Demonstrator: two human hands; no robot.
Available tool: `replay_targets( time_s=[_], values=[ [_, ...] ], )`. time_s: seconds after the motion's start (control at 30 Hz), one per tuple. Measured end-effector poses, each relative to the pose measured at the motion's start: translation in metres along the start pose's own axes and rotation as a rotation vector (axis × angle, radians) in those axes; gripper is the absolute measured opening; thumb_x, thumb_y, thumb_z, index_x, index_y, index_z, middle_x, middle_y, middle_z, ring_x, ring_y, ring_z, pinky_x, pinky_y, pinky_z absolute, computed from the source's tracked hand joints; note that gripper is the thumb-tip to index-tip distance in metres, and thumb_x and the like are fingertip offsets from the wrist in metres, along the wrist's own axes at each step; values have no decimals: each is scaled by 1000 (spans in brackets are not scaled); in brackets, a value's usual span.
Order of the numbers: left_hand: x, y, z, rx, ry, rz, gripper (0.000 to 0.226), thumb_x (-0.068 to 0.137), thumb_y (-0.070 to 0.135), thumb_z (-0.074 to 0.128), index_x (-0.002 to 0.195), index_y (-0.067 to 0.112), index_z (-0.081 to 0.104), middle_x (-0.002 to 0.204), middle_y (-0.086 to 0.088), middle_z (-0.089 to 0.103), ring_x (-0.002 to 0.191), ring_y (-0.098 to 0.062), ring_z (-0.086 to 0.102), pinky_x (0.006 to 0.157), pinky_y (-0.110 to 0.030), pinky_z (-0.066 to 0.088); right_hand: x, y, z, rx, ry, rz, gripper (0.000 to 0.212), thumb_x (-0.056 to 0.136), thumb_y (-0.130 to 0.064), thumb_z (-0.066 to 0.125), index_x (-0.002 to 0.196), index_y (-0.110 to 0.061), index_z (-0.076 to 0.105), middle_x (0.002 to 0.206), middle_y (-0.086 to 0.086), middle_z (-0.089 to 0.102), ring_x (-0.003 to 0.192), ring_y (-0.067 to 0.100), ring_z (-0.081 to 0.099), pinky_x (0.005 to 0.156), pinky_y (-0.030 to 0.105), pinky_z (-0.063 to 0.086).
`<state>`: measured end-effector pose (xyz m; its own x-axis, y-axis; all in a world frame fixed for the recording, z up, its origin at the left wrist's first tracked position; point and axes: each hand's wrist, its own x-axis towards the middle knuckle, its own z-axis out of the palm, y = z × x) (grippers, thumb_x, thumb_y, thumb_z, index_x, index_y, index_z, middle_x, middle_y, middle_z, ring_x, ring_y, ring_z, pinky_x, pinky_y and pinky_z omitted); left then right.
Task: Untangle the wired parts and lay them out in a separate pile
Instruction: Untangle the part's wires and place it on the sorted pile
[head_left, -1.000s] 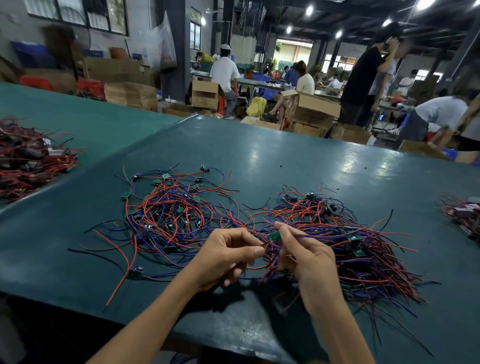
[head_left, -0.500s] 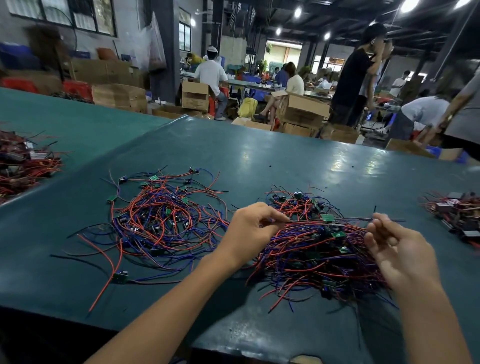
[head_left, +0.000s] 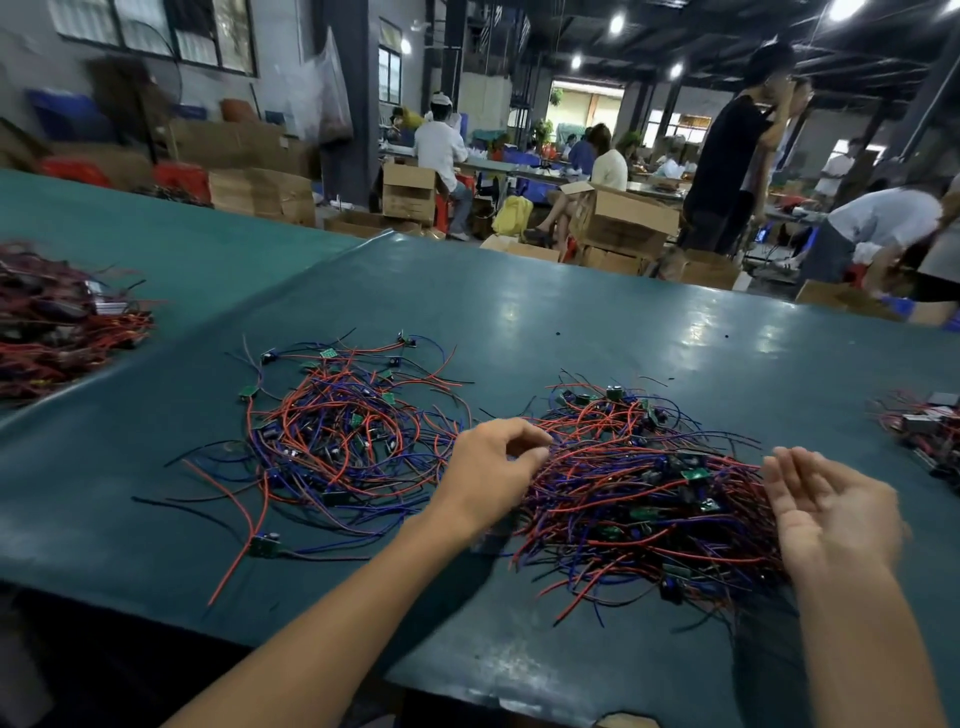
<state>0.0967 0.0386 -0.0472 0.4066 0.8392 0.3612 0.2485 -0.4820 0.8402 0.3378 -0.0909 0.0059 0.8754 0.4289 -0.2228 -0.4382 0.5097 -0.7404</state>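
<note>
Two heaps of red and blue wired parts with small green boards lie on the dark green table (head_left: 597, 322). The looser left pile (head_left: 337, 436) spreads wide. The denser right pile (head_left: 634, 499) sits between my hands. My left hand (head_left: 493, 467) lies at that pile's left edge, its fingers curled, thumb and forefinger pinching wires there. At the pile's right edge my right hand (head_left: 826, 499) is held palm up with straight fingers and holds nothing.
Another wire heap (head_left: 57, 322) lies on the neighbouring table at far left, and a smaller one (head_left: 924, 431) at the far right edge. Cardboard boxes (head_left: 623, 218) and several people stand beyond the table's far edge.
My right hand drew a wired part rightward out of the tangle, then let go and opened palm up. My left hand stayed at the right pile's left edge.
</note>
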Motion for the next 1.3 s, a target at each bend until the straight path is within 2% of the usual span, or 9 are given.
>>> replay_targets(
  time_s=[0.1,0.2,0.33,0.5,0.63,0.7,0.8,1.0,1.3],
  values=[
    [11,-7,-28,127,68,6,12,93,17,69,100,19,78,94,6,75,83,-3,65,73,-1,40,-30,13,8,-134,52,-297,33,89,-1,58,120,-14,58,84,4,63,64,16,64,54,26,54],
    [30,-20,-69,357,108,-25,17,92,15,66,106,15,76,103,-1,73,92,-12,65,84,-14,47,-73,52,-3,-424,-215,-600,25,93,-8,67,107,-28,66,81,-4,65,55,12,60,43,25,48],
    [53,-40,-124,721,111,-258,18,91,27,67,91,9,72,98,-12,71,94,-29,66,86,-37,54,-106,121,-29,-893,-601,-648,24,88,-4,73,95,-27,76,86,-9,72,74,11,67,67,32,55],
    [54,-57,-147,818,-130,-526,36,83,35,79,72,7,60,71,-8,62,69,-25,61,61,-32,47,-106,143,-32,-1330,-762,-669,14,92,-9,68,97,-21,74,91,-15,62,84,7,61,76,25,50],
    [56,-69,-153,645,-78,-583,29,100,20,56,91,-2,73,81,-13,75,79,-30,73,77,-40,62,-104,144,-33,-1393,-774,-688,13,93,-12,68,95,-23,74,89,-15,62,80,7,61,72,24,49],
    [57,-73,-161,612,-76,-633,26,98,10,54,94,-2,76,76,-13,76,72,-29,74,69,-39,64,-102,145,-32,-1382,-755,-650,15,92,-12,68,94,-25,74,88,-17,64,81,4,61,71,19,46],
    [54,-75,-163,691,-94,-612,30,96,31,67,90,3,79,64,-6,73,55,-21,64,52,-27,54,-98,145,-32,-1334,-701,-567,18,90,-12,70,89,-29,75,84,-17,67,77,-1,60,68,12,41],
    [52,-81,-151,805,-45,-421,27,88,39,75,107,20,76,111,-6,73,104,-27,66,89,-39,55,-95,144,-32,-1239,-660,-441,23,91,-12,70,82,-34,74,74,-19,69,74,1,63,63,14,46],
    [57,-82,-145,801,-177,-439,21,93,30,71,100,12,80,100,-10,76,96,-27,69,86,-38,57,-96,143,-33,-1187,-652,-382,25,91,-13,70,80,-35,74,74,-21,69,67,2,63,56,11,43]
  ],
)
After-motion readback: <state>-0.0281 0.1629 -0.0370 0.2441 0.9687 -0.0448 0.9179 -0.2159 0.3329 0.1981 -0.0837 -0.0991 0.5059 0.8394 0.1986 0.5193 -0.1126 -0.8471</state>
